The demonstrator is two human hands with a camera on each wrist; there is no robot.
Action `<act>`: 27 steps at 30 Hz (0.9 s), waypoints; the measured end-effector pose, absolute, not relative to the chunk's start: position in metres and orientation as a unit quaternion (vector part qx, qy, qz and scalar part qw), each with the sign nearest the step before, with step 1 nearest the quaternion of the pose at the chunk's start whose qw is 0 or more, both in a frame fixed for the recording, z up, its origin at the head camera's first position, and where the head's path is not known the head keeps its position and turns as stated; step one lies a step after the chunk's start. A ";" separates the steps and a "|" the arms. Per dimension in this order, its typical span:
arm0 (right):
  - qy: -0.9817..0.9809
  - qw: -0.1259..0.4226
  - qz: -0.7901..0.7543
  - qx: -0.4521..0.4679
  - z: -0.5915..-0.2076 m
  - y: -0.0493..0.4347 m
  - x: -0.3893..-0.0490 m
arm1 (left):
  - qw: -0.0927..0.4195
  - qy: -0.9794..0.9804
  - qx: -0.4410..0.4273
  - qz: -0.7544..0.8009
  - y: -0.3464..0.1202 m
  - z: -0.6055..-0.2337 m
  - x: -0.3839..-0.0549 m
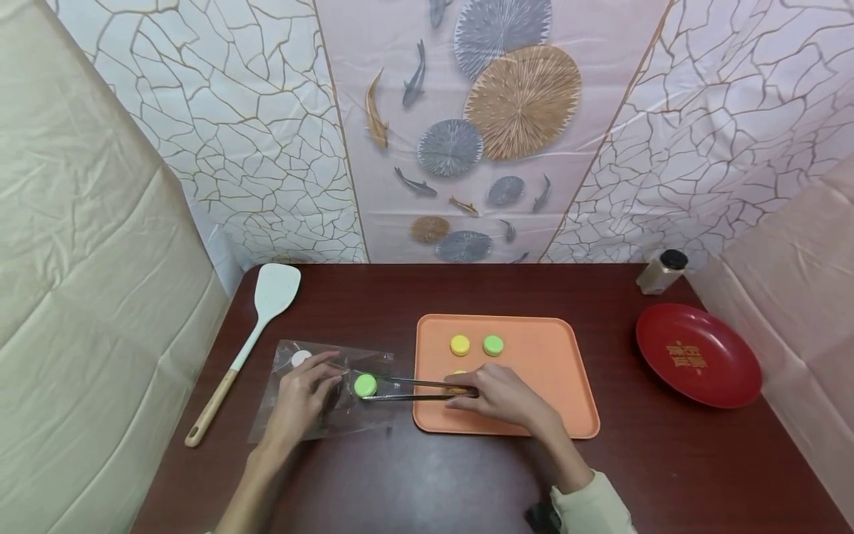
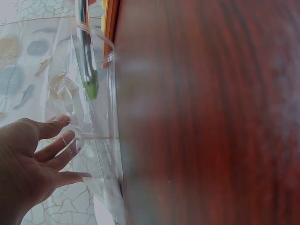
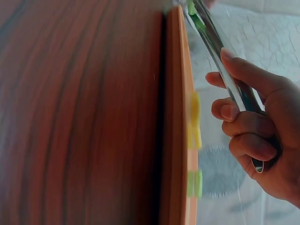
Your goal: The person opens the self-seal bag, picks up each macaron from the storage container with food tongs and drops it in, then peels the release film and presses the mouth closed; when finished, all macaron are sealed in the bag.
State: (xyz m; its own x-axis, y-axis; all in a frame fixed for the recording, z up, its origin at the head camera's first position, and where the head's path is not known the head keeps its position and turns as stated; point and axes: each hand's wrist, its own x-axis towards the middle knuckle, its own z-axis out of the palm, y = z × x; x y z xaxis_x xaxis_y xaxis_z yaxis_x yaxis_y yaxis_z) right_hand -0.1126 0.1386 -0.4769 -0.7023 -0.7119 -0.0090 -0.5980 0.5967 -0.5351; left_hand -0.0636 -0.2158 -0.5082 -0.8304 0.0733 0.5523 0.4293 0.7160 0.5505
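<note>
Right now the right hand [image 1: 497,397] curls its grip around a pair of metal tongs [image 1: 416,390], and the tong tips, reaching out to the left of that grip, are pinching a green disc [image 1: 365,385] just at the mouth of a clear plastic bag [image 1: 320,400]. The left hand [image 1: 300,393] lies on the bag with its fingers spread and relaxed, pressing the film flat against the tabletop [image 1: 427,475] rather than gripping it; the left wrist view shows those fingers [image 2: 56,140] straight behind the crinkled plastic. Judging from this, the disc could slip out of the smooth tong tips if the squeeze eases, and it would likely drop onto the tabletop short of the bag. The bag mouth could also fold shut or slide, since only flat fingers hold it, and the tongs might then snag the film. Counting what shows: one green disc in the tongs; one white disc [image 1: 301,358] inside the bag, just beyond the left fingertips; on the orange tray [image 1: 574,400] under the right hand, one yellow disc [image 1: 459,345] and one more green disc [image 1: 493,345] beyond the knuckles, plus a further yellow one [image 1: 458,374] mostly hidden by the hand. Farther off lie one pale spatula [image 1: 250,341] with a wooden handle, one red plate [image 1: 697,356] and one small dark-capped jar [image 1: 662,271].
</note>
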 end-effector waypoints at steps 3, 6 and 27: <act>0.879 0.106 -0.249 -0.391 -0.480 0.122 -0.113 | 0.257 -0.890 -0.143 -0.350 -0.216 -0.508 -0.063; 0.876 0.099 -0.239 -0.407 -0.482 0.104 -0.113 | 0.261 -0.889 -0.147 -0.347 -0.217 -0.509 -0.062; 0.892 0.111 -0.234 -0.371 -0.492 0.060 -0.115 | 0.242 -0.890 -0.140 -0.359 -0.212 -0.509 -0.065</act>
State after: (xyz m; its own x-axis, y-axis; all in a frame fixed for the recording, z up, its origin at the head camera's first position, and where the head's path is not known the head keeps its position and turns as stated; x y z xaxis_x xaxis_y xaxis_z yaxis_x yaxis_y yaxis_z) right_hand -0.1152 0.0600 -0.4924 -0.6998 -0.7140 -0.0238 -0.6104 0.6149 -0.4994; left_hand -0.0653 -0.2123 -0.5090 -0.8431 0.0758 0.5323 0.4236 0.7033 0.5708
